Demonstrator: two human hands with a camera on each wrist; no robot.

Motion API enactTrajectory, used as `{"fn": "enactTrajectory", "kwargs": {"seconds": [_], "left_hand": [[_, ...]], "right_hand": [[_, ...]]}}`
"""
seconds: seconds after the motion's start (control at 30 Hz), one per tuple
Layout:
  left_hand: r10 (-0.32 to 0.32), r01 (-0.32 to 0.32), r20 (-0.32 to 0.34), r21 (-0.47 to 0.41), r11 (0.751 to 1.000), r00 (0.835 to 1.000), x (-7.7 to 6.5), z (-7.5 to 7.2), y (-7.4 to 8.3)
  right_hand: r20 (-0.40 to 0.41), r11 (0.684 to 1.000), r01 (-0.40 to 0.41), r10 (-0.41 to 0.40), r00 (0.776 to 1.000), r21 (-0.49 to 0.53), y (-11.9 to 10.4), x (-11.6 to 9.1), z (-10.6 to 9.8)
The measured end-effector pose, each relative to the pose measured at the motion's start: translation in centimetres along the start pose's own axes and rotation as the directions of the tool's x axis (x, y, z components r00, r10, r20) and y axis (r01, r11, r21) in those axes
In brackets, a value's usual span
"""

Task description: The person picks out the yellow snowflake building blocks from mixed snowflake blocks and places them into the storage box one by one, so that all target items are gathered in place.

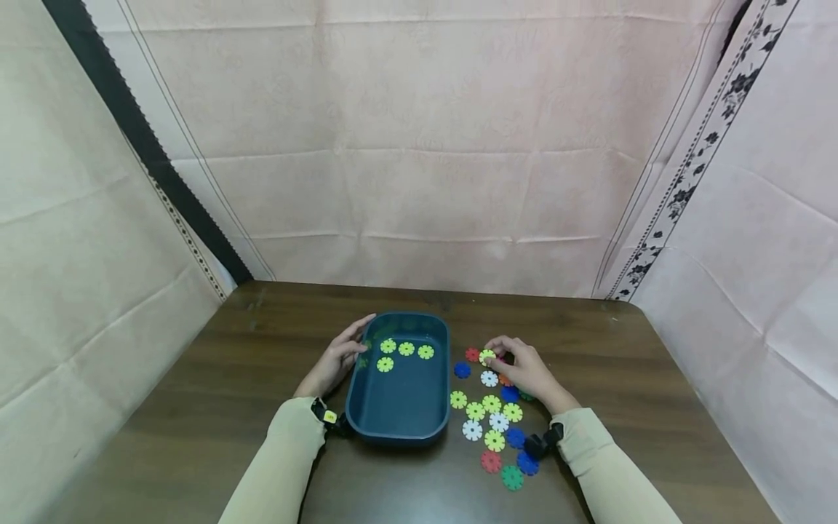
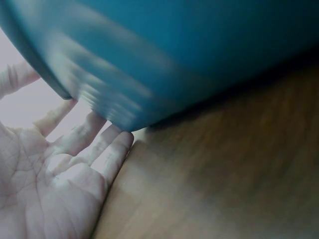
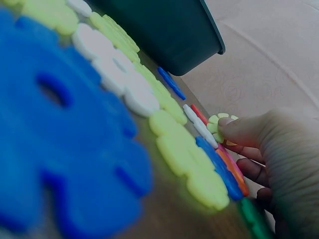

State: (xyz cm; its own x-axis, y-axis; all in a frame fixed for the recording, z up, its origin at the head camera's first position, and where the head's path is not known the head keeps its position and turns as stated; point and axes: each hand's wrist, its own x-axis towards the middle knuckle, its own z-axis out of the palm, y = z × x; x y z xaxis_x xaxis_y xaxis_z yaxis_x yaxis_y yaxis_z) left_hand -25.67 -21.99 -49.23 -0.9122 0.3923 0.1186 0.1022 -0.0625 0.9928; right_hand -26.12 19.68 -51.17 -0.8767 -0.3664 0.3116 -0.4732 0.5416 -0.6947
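Observation:
My left hand (image 1: pixel 337 356) holds the far left side of a dark blue tray (image 1: pixel 399 432). In the left wrist view its fingertips lie against the tray's outer wall (image 2: pixel 164 55), with the thumb at the rim. Four yellow-green flower-shaped discs (image 1: pixel 406 349) lie inside toward the tray's far end. To the right of the tray, my right hand (image 1: pixel 524 367) pinches a yellow-green flower-shaped disc (image 3: pixel 215 124) between thumb and fingers, held just above other pieces. Under that hand, a blue piece (image 1: pixel 509 394) and an orange piece (image 3: pixel 233 172) are partly covered.
Flower-shaped pieces are spread right of the tray: white (image 1: pixel 472 430), yellow-green (image 1: pixel 494 440), blue (image 1: pixel 527 463), red (image 1: pixel 491 461) and green (image 1: pixel 513 477). They lie on a brown wooden table (image 1: pixel 216 407). Pale cloth (image 1: pixel 419 145) hangs behind and at both sides.

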Motion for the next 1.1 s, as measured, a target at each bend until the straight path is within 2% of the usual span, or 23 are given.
{"fn": "enactTrajectory", "kwargs": {"seconds": [0.13,0.4,0.5,0.63,0.77,0.87,0.97,1.1], "left_hand": [[0.008,-0.008,0.007,-0.023,1.000,1.000,0.1,-0.2,-0.1],[-0.004,0.004,-0.003,-0.029,1.000,1.000,-0.2,0.0,-0.2],[-0.007,0.007,-0.004,-0.020,1.000,1.000,-0.3,0.1,-0.2],[0.001,-0.001,-0.009,-0.012,1.000,1.000,-0.1,0.1,-0.3],[0.002,-0.002,0.002,-0.014,1.000,1.000,0.0,0.1,-0.5],[0.004,-0.004,0.004,-0.024,1.000,1.000,0.0,0.0,-0.4],[0.006,-0.007,-0.002,-0.028,1.000,1.000,-0.1,0.0,-0.3],[0.004,-0.004,0.002,-0.026,1.000,1.000,-0.1,0.1,-0.1]], "right_hand": [[-0.006,0.999,-0.007,0.007,1.000,0.033,-0.1,0.2,0.0],[-0.028,0.970,-0.070,0.079,0.996,0.231,-2.1,0.9,-0.8],[-0.024,0.954,-0.043,0.052,0.998,0.298,-3.9,1.5,-0.9],[0.033,0.937,0.005,-0.018,0.999,0.350,-6.9,3.0,-0.2],[0.117,0.949,0.054,-0.095,0.989,0.310,-9.1,4.5,1.4],[0.182,0.960,0.118,-0.167,0.969,0.252,-10.1,5.7,2.7],[0.273,0.969,0.199,-0.233,0.933,0.146,-10.8,7.0,3.9],[0.416,0.959,0.282,-0.245,0.876,-0.029,-11.7,8.3,4.9]]}}
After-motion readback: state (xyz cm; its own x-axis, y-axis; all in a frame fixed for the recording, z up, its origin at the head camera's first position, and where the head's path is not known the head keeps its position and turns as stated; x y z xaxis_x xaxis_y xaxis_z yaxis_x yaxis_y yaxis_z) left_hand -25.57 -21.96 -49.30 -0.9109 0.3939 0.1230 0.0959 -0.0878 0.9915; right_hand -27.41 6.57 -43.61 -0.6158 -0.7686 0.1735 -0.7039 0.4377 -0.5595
